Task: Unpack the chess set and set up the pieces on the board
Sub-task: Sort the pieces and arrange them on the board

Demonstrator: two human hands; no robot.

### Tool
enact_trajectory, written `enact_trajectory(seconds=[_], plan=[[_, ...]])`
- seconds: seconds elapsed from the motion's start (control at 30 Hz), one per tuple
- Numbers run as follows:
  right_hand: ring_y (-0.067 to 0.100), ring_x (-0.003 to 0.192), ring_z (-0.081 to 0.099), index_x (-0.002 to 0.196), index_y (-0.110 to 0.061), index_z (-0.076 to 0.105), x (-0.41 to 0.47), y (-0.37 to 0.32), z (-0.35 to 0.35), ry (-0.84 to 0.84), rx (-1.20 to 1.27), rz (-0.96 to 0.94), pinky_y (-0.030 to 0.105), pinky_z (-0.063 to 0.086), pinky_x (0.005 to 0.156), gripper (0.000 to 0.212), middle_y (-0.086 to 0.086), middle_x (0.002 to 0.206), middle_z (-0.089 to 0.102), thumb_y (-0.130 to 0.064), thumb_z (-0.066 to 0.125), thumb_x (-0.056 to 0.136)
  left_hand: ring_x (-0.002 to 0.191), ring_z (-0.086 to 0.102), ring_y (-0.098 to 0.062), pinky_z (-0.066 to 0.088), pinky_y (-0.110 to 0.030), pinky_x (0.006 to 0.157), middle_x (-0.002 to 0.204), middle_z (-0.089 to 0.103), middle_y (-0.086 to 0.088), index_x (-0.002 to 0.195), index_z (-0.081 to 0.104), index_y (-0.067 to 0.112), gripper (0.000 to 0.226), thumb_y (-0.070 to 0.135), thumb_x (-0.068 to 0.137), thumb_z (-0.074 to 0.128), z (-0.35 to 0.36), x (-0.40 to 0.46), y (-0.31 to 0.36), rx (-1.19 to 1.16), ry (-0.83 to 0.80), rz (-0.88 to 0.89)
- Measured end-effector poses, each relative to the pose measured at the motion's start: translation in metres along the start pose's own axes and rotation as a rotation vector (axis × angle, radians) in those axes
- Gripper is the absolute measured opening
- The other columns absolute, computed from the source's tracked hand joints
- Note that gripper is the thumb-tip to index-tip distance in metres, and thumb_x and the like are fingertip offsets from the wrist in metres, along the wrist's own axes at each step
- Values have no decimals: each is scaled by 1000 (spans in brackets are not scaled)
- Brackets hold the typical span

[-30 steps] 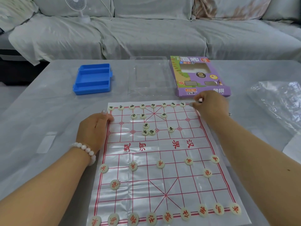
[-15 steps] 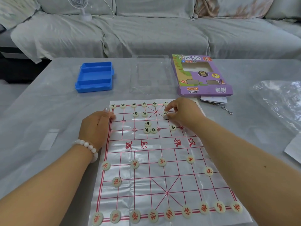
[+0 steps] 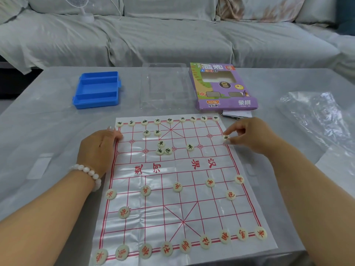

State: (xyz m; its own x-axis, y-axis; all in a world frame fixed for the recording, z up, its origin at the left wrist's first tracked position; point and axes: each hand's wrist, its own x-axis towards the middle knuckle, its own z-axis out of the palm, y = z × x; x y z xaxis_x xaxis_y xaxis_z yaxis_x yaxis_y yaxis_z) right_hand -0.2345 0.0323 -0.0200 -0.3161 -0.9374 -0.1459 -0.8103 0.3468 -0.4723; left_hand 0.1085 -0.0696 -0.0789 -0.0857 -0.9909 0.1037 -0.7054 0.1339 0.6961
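A clear plastic board (image 3: 192, 192) with red grid lines lies on the table. Red-lettered discs fill its near rows, such as the near-right corner piece (image 3: 260, 233). Black-lettered discs line the far edge, and several more sit loose around a small cluster (image 3: 163, 148). My right hand (image 3: 247, 134) pinches one black-lettered disc (image 3: 226, 137) at the board's right edge. My left hand (image 3: 99, 145) rests on the board's far-left edge, fingers relaxed, a white bead bracelet on its wrist.
A blue piece tray (image 3: 97, 90) sits at the far left, a clear lid (image 3: 163, 85) in the middle, the purple game box (image 3: 222, 87) to the right. Crumpled plastic wrap (image 3: 315, 114) lies at the far right. A covered sofa (image 3: 172, 31) stands behind the table.
My right hand went from the far-right corner to the middle of the far half, picked up a black-lettered disc, and carried it to the right edge. My left hand stayed put.
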Motion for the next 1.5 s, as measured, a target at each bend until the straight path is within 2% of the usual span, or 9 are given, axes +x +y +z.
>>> enact_trajectory(seconds=[0.13, 0.43, 0.57, 0.7, 0.9, 1.03, 1.2, 1.4, 1.5], plan=[[8, 62, 41, 97, -27, 71, -3, 5, 10, -45, 5, 12, 19, 30, 55, 21, -8, 72, 49, -26, 76, 76, 119, 50, -26, 25, -24, 97, 128, 59, -9, 115, 66, 11, 55, 38, 100, 21, 1, 1, 1, 16, -1, 5], [7, 61, 41, 103, -30, 69, -3, 3, 13, -46, -22, 13, 18, 30, 54, 27, -9, 71, 47, -29, 76, 76, 119, 50, -26, 26, -25, 99, 128, 58, -8, 115, 66, 10, 53, 37, 101, 22, 1, 1, 2, 10, 3, -6], [8, 58, 39, 106, -30, 68, -6, -10, 16, 11, -47, -92, 19, 32, 54, 32, -8, 68, 45, -31, 76, 76, 119, 50, -25, 27, -26, 100, 129, 57, -9, 118, 63, 10, 52, 37, 100, 23, 1, 2, 0, 4, -9, -35], [5, 63, 43, 103, -32, 68, -7, -40, 32, -65, -110, -227, 18, 32, 55, 29, -12, 76, 48, -38, 75, 75, 115, 53, -26, 27, -23, 94, 124, 61, -9, 113, 67, 10, 50, 32, 101, 23, 1, 1, 1, 18, 10, -2], [4, 64, 42, 106, -32, 67, -1, -58, 47, -84, -152, -270, 17, 28, 54, 30, -14, 74, 44, -40, 72, 78, 115, 53, -25, 27, -22, 95, 123, 61, -9, 111, 67, 10, 50, 31, 102, 23, 0, 1, 3, 11, 8, 18], [5, 64, 42, 105, -30, 68, 1, -58, 45, -84, -173, -274, 18, 30, 54, 27, -13, 73, 43, -37, 70, 80, 113, 53, -25, 28, -23, 94, 122, 62, -9, 110, 68, 10, 50, 32, 101, 24, -1, -1, 5, -6, 21, 13], [6, 62, 42, 100, -30, 70, 0, -37, 30, 17, -134, -197, 19, 31, 54, 24, -12, 75, 47, -35, 74, 77, 113, 54, -24, 28, -22, 93, 123, 61, -8, 110, 67, 13, 49, 33, 101, 24, -1, 0, 3, 27, 14, 9], [8, 63, 43, 103, -33, 69, 1, -42, 36, -61, -177, -217, 19, 30, 55, 27, -11, 77, 49, -39, 72, 77, 112, 54, -24, 28, -22, 93, 123, 61, -8, 110, 67, 12, 50, 35, 101, 24, 1, 0, 5, 4, 18, -6], [9, 67, 45, 107, -34, 68, 2, -44, 38, -87, -200, -205, 19, 34, 59, 32, -8, 85, 54, -41, 72, 77, 112, 53, -24, 28, -22, 93, 123, 61, -8, 111, 67, 13, 49, 35, 101, 24, 0, 0, 5, 0, 15, -12]])
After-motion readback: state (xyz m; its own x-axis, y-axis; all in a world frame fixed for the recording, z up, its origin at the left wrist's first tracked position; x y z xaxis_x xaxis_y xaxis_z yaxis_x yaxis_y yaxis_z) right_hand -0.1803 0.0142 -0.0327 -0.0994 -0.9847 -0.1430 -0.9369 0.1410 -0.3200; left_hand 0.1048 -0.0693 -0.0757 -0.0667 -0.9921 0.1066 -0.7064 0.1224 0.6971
